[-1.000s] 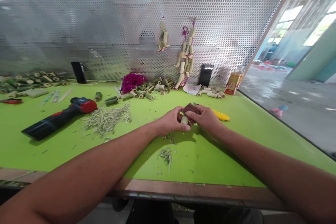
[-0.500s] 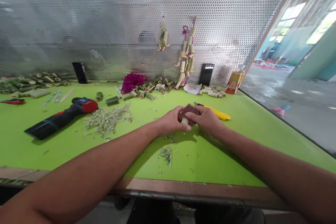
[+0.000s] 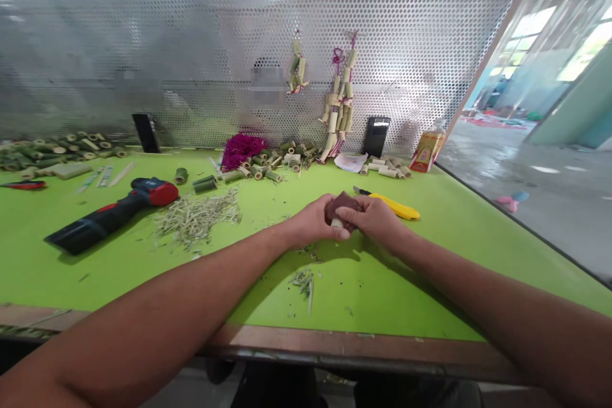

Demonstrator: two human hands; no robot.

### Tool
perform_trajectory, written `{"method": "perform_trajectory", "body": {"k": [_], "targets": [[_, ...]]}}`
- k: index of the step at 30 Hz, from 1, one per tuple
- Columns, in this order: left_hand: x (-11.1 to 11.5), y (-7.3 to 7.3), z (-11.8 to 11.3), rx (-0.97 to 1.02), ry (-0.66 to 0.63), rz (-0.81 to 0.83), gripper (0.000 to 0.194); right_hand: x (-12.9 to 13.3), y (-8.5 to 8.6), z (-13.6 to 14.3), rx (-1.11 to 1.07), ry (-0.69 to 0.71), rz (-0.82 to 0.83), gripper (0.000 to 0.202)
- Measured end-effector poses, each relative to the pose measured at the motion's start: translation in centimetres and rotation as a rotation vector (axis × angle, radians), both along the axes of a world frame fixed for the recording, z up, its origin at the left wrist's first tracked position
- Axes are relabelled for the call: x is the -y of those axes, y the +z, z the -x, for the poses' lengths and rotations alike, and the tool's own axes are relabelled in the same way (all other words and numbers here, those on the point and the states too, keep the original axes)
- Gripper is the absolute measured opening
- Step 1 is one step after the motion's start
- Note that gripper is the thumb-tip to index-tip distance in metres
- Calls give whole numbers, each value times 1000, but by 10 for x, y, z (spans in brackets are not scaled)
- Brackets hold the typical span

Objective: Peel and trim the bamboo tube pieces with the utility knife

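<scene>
Over the green table (image 3: pixel 411 293), my left hand (image 3: pixel 318 220) is closed on a short pale bamboo piece (image 3: pixel 336 223). A dark reddish-brown sheet (image 3: pixel 345 203), which looks like sandpaper, lies over the bamboo. My right hand (image 3: pixel 375 215) pinches this sheet, with its thumb pressed on top. Most of the bamboo is hidden by the sheet and fingers. Just beyond my right hand rests a yellow cutter (image 3: pixel 396 207) with its blade out.
A black-and-red power tool (image 3: pixel 115 210) and a shavings heap (image 3: pixel 198 217) lie left. Bamboo pieces (image 3: pixel 268 162), magenta string (image 3: pixel 243 150), a phone (image 3: pixel 377 136) and a bottle (image 3: pixel 427 148) line the back. Bamboo strings (image 3: pixel 342 102) hang on the perforated panel (image 3: pixel 201 44).
The brown sheet and my right thumb have shifted slightly over the bamboo, covering more of it. Both hands stay in nearly the same place.
</scene>
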State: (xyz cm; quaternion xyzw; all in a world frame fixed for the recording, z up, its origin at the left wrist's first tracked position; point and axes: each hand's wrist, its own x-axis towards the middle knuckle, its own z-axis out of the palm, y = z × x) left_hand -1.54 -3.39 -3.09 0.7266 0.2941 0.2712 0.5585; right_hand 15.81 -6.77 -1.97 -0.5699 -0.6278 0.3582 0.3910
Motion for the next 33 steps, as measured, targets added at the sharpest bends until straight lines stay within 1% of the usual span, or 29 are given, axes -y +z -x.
{"method": "perform_trajectory", "body": {"k": [2,6,8,9,11,14,16,18,20,22,24,26,30,33], "targets": [[0,0,0,4,-8,20,71,2,1,1,-13,-46,-9,29],[0,1,1,-17,11,-64,70,2,1,2,3,43,18,31],[1,1,1,1,-6,-34,74,-1,1,1,-27,-16,-11,32],[1,1,1,18,-19,1,76,-3,0,0,-65,-53,-26,33],[0,0,0,53,-42,56,80,-5,-1,-1,-171,-80,-37,34],[-1,-2,-1,125,-45,80,83,-4,-2,-2,-350,-50,13,37],[-3,-3,-2,159,-16,55,84,-2,-2,-2,-455,-6,85,37],[-4,-3,-2,141,24,1,82,0,-3,-1,-546,46,138,37],[-5,-2,-2,81,63,-77,80,0,-3,-1,-625,86,151,39],[-4,0,-1,-4,103,-176,76,0,-4,1,-664,96,132,40],[-2,3,-1,-92,120,-272,72,0,-4,2,-634,77,105,39],[2,6,-1,-116,102,-308,72,1,-4,2,-545,53,81,37],[8,8,-3,-68,39,-216,75,0,-2,-2,-347,69,48,36],[7,7,-3,-111,39,-177,70,-2,-1,-7,-254,61,3,34]]}}
